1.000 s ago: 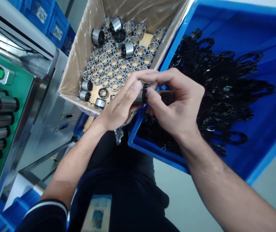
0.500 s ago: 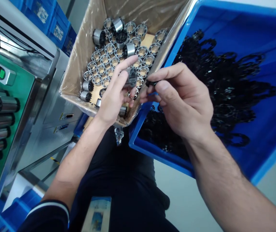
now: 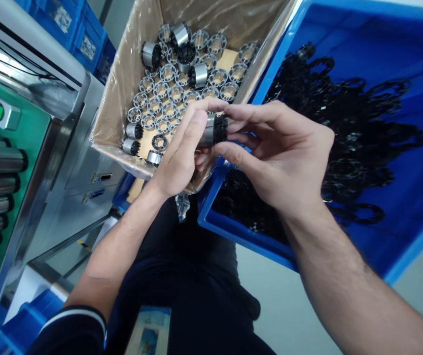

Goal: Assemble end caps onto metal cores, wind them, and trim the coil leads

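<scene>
My left hand (image 3: 178, 160) is wrapped round a silver metal stator core (image 3: 207, 132), held sideways above the near corner of the lined box. A black plastic ring (image 3: 220, 129) with prongs sits against the core's right end. My right hand (image 3: 289, 153) has its fingers and thumb closed about that ring's edge. Part of the core is hidden behind my left fingers. Inside the cardboard box (image 3: 111, 103) stand many bare cores (image 3: 169, 109), and several cores with black ends (image 3: 199, 75) lie among them.
To the right, a blue bin (image 3: 248, 245) holds a heap of black plastic rings (image 3: 359, 167). A green-topped bench (image 3: 36, 143) at the left carries rows of metal cylinders (image 3: 4, 185). Blue crates (image 3: 82, 39) stand at the upper left.
My right hand has brought the black ring left against the core's end. The core has turned sideways in my left hand and shifted slightly to the right.
</scene>
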The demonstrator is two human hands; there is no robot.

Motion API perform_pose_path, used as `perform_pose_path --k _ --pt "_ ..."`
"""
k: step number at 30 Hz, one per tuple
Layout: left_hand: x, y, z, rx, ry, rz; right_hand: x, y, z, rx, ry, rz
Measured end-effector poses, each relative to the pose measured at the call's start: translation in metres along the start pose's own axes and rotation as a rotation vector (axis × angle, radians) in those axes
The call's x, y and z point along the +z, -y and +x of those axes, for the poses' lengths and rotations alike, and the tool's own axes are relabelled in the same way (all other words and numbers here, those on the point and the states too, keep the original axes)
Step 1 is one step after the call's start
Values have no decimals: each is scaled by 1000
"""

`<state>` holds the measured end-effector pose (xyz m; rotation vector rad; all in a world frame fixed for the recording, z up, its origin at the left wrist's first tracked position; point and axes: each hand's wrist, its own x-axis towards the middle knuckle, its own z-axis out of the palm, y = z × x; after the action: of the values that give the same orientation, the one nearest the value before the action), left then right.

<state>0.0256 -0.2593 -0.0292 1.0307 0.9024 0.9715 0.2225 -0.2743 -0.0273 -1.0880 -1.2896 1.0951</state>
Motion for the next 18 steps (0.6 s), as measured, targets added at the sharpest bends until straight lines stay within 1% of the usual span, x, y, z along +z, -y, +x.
perform_pose_path --k 5,8,11,14,16,18 --pt "-2 1 0 -1 18 10 -2 -2 -1 -4 -7 -35" --pt "-2 3 1 26 45 5 -3 -2 -3 33 -4 -21" --pt "-5 6 2 42 80 79 -2 -1 -4 70 -11 -8" --pt "-6 6 3 53 114 159 0 -1 -6 68 -38 0" --pt "-6 6 2 45 108 140 2 -1 -6 50 -74 8" --pt "-4 5 0 50 89 65 4 -2 -6 33 -99 23"
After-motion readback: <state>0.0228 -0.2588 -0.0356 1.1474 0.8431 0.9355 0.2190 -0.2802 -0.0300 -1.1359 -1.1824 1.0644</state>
